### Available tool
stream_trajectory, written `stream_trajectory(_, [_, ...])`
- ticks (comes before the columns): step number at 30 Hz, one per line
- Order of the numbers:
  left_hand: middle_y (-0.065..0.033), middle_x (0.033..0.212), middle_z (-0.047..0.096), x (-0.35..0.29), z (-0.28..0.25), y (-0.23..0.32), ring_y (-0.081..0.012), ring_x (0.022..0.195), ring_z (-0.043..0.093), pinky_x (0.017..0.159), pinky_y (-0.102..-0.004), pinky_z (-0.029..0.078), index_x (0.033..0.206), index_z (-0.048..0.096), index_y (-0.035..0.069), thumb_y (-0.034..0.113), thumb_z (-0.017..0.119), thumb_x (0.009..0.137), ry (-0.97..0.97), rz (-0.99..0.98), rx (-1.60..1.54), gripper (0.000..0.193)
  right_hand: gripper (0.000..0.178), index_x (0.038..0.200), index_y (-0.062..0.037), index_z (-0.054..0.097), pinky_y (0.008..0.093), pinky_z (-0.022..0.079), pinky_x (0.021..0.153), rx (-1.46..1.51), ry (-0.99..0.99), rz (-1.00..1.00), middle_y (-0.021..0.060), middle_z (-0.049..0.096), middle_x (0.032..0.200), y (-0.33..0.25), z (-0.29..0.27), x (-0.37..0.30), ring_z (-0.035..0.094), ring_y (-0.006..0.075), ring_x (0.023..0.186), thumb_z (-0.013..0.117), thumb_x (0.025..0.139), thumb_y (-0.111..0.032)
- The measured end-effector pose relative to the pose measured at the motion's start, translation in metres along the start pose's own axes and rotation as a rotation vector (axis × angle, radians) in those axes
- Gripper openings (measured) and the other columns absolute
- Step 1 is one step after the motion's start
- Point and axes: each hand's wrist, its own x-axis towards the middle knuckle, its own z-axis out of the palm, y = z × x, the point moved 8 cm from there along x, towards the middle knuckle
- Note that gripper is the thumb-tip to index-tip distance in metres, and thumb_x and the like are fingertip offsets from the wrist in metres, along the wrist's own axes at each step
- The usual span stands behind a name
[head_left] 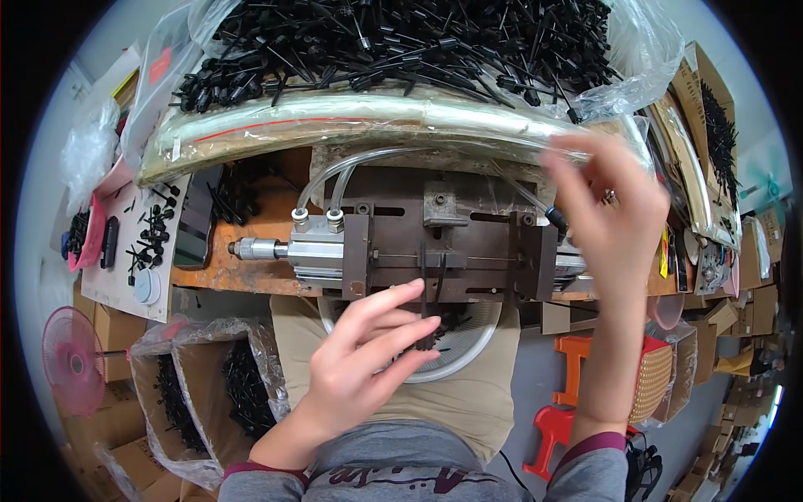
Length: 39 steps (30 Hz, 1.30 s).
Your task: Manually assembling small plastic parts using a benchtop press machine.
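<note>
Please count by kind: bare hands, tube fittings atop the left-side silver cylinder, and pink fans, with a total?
Bare hands, left hand and right hand: 2
Round white-collared tube fittings on the left-side silver metal cylinder: 2
Pink round fan: 1
Total: 5

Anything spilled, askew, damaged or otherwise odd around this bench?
Possibly the loose black parts on the left board: they lie scattered outside the pink basket, though perhaps deliberately. The orange tabletop looks worn and stained. Nothing looks plainly broken.
</note>
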Motion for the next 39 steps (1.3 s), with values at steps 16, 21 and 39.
stream_trajectory(16, [-0.0159, 0.130, 0.064, 0.017, 0.042, -0.006, -0.0272, 0.081, 0.070, 0.074, -0.0339, 0.057, 0.093, 0.070, 0.001, 0.009, 0.078, 0.074, -0.152, 0.168, 0.489, 0.023, 0.012, 0.092, -0.0085, 0.070, 0.0411, 0.052, 0.079, -0.431, -0.240, -0.055, 0.0079, 0.065, 0.092, 0.089, 0.040, 0.071, 0.065, 0.0304, 0.091, 0.072, 0.082, -0.013])
stream_trajectory(21, [-0.0182, 0.127, 0.065, 0.017, 0.045, -0.008, -0.0220, 0.064, 0.067, 0.061, -0.0304, 0.054, 0.092, 0.068, 0.000, 0.009, 0.076, 0.074, -0.153, 0.157, 0.480, 0.022, 0.012, 0.092, -0.0061, 0.067, 0.0341, 0.051, 0.067, -0.177, 0.005, -0.089, 0.0067, 0.069, 0.083, 0.081, 0.007, 0.059, 0.064, 0.0222, 0.069, 0.073, 0.082, -0.011])
stream_trajectory(39, [-0.0181, 0.107, 0.065, 0.031, 0.010, -0.010, -0.0213, 0.091, 0.070, 0.072, -0.0268, 0.061, 0.117, 0.067, -0.007, -0.014, 0.072, 0.078, -0.051, -0.261, -0.505, 0.040, 0.032, 0.093, 0.0056, 0.069, 0.0300, 0.052, 0.053, -0.035, 0.006, -0.614, 0.0209, 0.069, 0.096, -0.036, 0.015, -0.072, 0.065, 0.0232, 0.065, 0.069, 0.063, -0.005])
